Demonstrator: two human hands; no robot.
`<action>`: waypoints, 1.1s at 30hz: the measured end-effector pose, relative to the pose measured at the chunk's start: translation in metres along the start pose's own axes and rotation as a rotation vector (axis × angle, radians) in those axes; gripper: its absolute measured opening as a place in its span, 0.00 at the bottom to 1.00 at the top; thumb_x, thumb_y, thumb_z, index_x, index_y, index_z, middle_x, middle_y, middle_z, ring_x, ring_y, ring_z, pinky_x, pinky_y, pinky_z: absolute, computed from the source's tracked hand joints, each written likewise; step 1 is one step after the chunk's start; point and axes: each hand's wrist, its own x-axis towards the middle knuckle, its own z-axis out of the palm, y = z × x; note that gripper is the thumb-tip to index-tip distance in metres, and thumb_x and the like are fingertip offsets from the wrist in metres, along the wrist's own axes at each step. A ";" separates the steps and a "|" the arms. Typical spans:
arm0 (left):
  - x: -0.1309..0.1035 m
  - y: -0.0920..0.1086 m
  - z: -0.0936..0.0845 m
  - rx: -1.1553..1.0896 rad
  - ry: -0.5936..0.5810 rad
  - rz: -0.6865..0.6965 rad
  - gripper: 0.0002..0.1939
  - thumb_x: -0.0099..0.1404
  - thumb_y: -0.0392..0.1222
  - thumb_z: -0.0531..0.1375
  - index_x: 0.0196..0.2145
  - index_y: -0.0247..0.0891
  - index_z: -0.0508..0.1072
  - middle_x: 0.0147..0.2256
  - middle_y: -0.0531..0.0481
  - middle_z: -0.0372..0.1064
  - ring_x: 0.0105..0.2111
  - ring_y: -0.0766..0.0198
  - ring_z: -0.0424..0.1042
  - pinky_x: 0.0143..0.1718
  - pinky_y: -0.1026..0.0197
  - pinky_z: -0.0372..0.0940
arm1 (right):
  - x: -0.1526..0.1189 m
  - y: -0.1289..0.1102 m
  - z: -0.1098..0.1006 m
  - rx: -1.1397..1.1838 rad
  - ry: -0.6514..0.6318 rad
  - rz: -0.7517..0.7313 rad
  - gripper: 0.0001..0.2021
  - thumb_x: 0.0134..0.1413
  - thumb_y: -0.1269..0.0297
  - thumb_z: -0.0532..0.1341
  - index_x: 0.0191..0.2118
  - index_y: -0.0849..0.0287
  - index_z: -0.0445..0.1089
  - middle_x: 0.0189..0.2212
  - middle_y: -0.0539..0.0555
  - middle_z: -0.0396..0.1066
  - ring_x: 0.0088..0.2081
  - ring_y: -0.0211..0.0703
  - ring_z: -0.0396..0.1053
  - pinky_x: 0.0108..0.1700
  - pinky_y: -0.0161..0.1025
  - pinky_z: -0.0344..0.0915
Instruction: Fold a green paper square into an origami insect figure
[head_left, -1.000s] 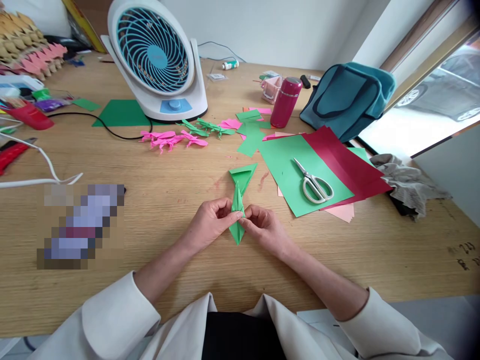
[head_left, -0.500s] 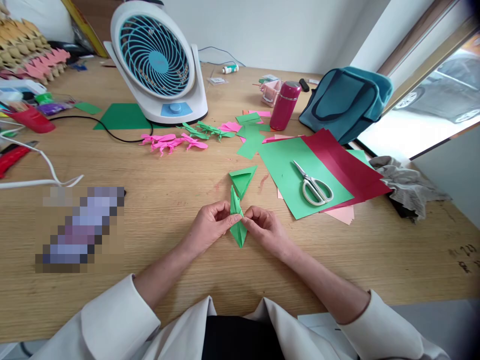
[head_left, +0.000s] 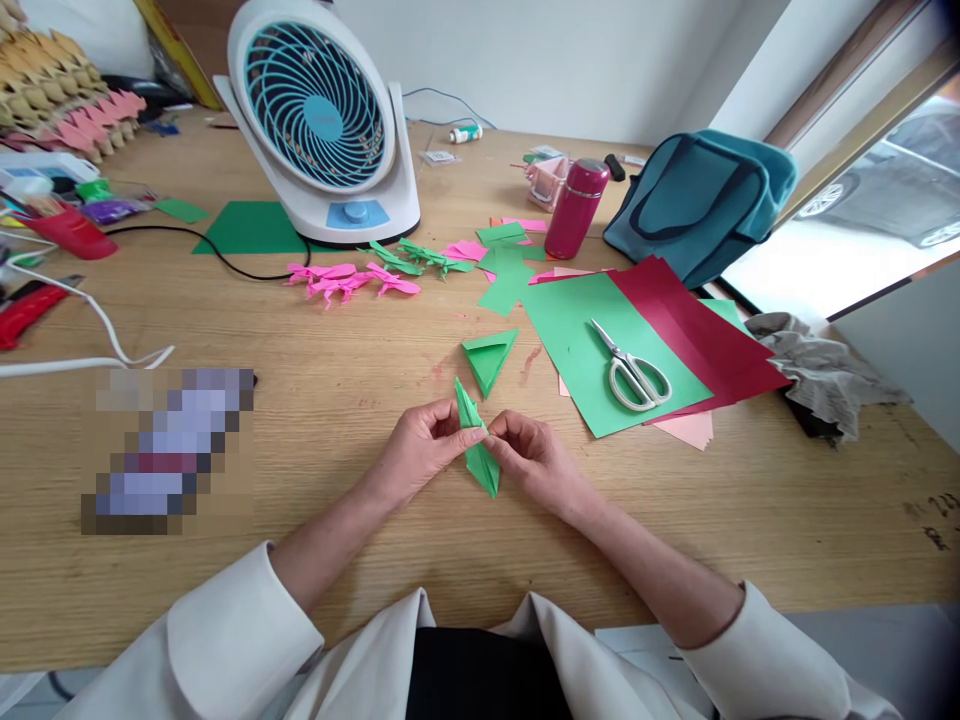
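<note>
Left hand (head_left: 418, 453) and right hand (head_left: 541, 465) narrowed in a pinch, folded green paper (head_left: 483, 470) being held between them over the tabletop (head_left: 450, 555), green triangle (head_left: 489, 368) laid just beyond, scissors (head_left: 622, 358) rested on a green sheet (head_left: 581, 370).

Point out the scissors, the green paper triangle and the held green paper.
Scissors (head_left: 623, 358), head view: near the pivot.
Green paper triangle (head_left: 490, 360), head view: middle of its face.
Held green paper (head_left: 483, 468), head view: the half nearest the person.

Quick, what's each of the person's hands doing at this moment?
Left hand: closed, pinching the folded green paper from its left side.
Right hand: closed, pinching the same paper from its right side.
</note>
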 end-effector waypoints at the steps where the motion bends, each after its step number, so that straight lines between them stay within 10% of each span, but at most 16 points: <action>1: 0.000 0.000 0.000 0.006 0.002 0.009 0.15 0.56 0.48 0.69 0.26 0.36 0.70 0.22 0.59 0.60 0.22 0.72 0.56 0.23 0.67 0.53 | 0.000 0.000 0.000 -0.004 0.001 0.002 0.15 0.60 0.52 0.62 0.30 0.58 0.65 0.24 0.47 0.63 0.26 0.35 0.58 0.28 0.34 0.56; 16: 0.000 -0.002 0.001 0.046 0.021 0.163 0.10 0.59 0.41 0.67 0.30 0.38 0.68 0.24 0.58 0.65 0.21 0.71 0.63 0.23 0.67 0.60 | 0.000 0.003 0.000 0.061 0.007 -0.010 0.15 0.60 0.51 0.63 0.34 0.57 0.64 0.24 0.45 0.61 0.24 0.33 0.57 0.25 0.33 0.55; 25: -0.013 0.014 -0.009 0.458 -0.057 0.782 0.02 0.66 0.35 0.64 0.37 0.40 0.75 0.37 0.49 0.75 0.38 0.64 0.76 0.41 0.63 0.70 | -0.011 -0.008 -0.014 -0.468 0.090 -0.650 0.05 0.62 0.72 0.59 0.39 0.53 0.68 0.46 0.56 0.75 0.47 0.46 0.73 0.49 0.48 0.68; 33: -0.019 0.013 -0.016 0.573 -0.082 0.828 0.05 0.70 0.38 0.60 0.37 0.42 0.76 0.41 0.48 0.77 0.38 0.65 0.77 0.40 0.64 0.71 | -0.008 -0.005 -0.022 -0.550 0.064 -0.746 0.06 0.62 0.72 0.58 0.39 0.52 0.69 0.50 0.57 0.75 0.51 0.49 0.73 0.51 0.52 0.68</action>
